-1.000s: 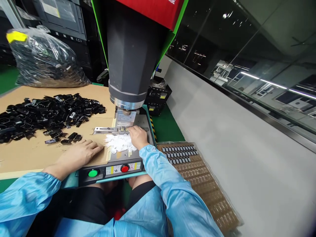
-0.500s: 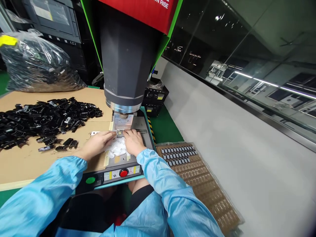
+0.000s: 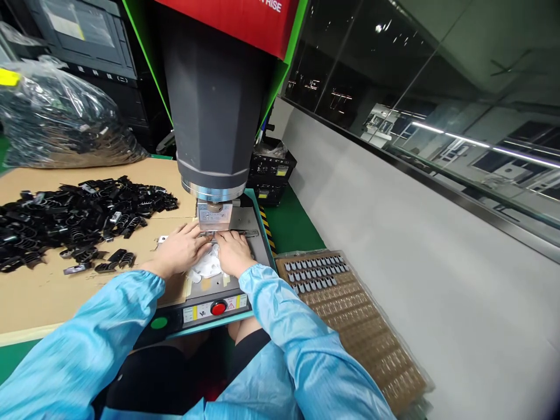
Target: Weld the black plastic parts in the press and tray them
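Hands meet at the middle of the machine's base plate [image 3: 245, 224], just under the press head [image 3: 214, 213]. The left hand [image 3: 181, 251] lies palm down at about 9 o'clock from the head, fingers stretched flat and loosely spread, tips against the thin metal bar [image 3: 230, 233]; whether it pinches anything I cannot tell. The right hand [image 3: 234, 252] sits at 3 o'clock of the left one, just beside it, fingers curled a little with the tips on the same bar; any part under them is hidden. That bar is the long thing here: its long axis runs from 9 to 3 o'clock across the plate, flat, one end poking out past the left hand toward the cardboard [image 3: 44, 291]. Between and beneath the two hands, toward 6 o'clock, lies a small heap of white pieces [image 3: 207, 265] on the plate. Nearer the person, at 6 o'clock, the front panel shows a red button [image 3: 217, 307] and, at its 9 o'clock, a green button [image 3: 158, 322]. At 9 o'clock of the machine, loose black plastic parts [image 3: 74, 213] are piled on the cardboard; further off at 10 o'clock a clear bag [image 3: 56, 128] is filled with more of the same black parts. At 4 o'clock of the hands a brown tray [image 3: 367, 338] lies flat, its long axis running from 10 to 4 o'clock; only its far rows hold small grey pieces [image 3: 317, 271], the other pockets showing bare.
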`<state>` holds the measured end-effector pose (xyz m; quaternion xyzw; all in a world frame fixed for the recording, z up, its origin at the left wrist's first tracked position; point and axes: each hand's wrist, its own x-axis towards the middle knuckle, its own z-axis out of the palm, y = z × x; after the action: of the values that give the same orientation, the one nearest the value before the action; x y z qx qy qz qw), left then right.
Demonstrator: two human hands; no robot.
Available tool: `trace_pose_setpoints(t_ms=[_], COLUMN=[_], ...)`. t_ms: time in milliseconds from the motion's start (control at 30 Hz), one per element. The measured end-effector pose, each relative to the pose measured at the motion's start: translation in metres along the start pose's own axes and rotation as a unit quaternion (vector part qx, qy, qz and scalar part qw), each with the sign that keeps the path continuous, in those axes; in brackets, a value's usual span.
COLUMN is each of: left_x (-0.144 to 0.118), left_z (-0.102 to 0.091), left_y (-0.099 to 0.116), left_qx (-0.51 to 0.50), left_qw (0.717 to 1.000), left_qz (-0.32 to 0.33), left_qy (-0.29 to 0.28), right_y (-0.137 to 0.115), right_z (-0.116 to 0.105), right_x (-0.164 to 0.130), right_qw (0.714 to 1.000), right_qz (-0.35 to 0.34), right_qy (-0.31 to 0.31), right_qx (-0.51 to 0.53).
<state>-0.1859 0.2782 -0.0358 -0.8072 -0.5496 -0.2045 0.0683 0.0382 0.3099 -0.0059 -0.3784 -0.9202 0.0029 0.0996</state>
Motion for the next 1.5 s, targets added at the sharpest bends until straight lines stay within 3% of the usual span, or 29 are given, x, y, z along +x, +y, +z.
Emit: trace_pose_setpoints(t_ms=[133, 267, 367, 467, 567, 633, 733, 833, 967, 1133, 1300, 1500], left_x=[-0.008, -0.038, -0.079, -0.126, -0.162, -0.175, -0.179, -0.176, -0.175, -0.173, -0.173, -0.175], left_z=[-0.002, -0.016, -0.035, -0.05, -0.053, -0.051, -0.047, -0.044, -0.042, -0.04, -0.039, -0.04], left_y=[0.022, 0.028, 0.012, -0.013, -0.032, -0.037, -0.038, -0.037, -0.036, -0.039, -0.04, -0.037], left_qx=[0.023, 0.014, 0.037, 0.074, 0.075, 0.069, 0.053, 0.027, 0.002, -0.013, -0.028, -0.029], left_qw=[0.998, 0.994, 0.975, 0.935, 0.912, 0.91, 0.917, 0.925, 0.929, 0.923, 0.919, 0.92], left_qz=[-0.057, -0.107, -0.218, -0.343, -0.403, -0.408, -0.393, -0.379, -0.369, -0.382, -0.391, -0.388], left_qy=[-0.012, -0.002, 0.034, 0.053, 0.037, 0.034, 0.035, 0.019, 0.027, 0.046, 0.051, 0.055], right_y=[-0.001, -0.001, 0.0, -0.003, -0.022, -0.044, -0.085, -0.12, -0.148, -0.158, -0.154, -0.148], right_z=[-0.006, -0.009, -0.009, -0.012, -0.015, -0.014, -0.003, 0.013, 0.031, 0.042, 0.044, 0.031], right_x=[-0.003, -0.001, 0.003, 0.004, 0.002, 0.003, 0.018, 0.048, 0.088, 0.103, 0.089, 0.073], right_qw=[1.0, 1.0, 0.999, 1.0, 1.0, 0.999, 0.992, 0.979, 0.971, 0.972, 0.975, 0.981], right_qz=[-0.001, 0.008, 0.01, 0.012, 0.018, -0.004, -0.096, -0.172, -0.209, -0.194, -0.179, -0.157], right_qy=[-0.005, -0.021, -0.03, -0.026, 0.008, 0.027, 0.007, -0.028, -0.076, -0.111, -0.099, -0.1], right_qx=[0.003, 0.009, 0.013, 0.012, 0.009, 0.024, 0.079, 0.106, 0.09, 0.076, 0.087, 0.057])
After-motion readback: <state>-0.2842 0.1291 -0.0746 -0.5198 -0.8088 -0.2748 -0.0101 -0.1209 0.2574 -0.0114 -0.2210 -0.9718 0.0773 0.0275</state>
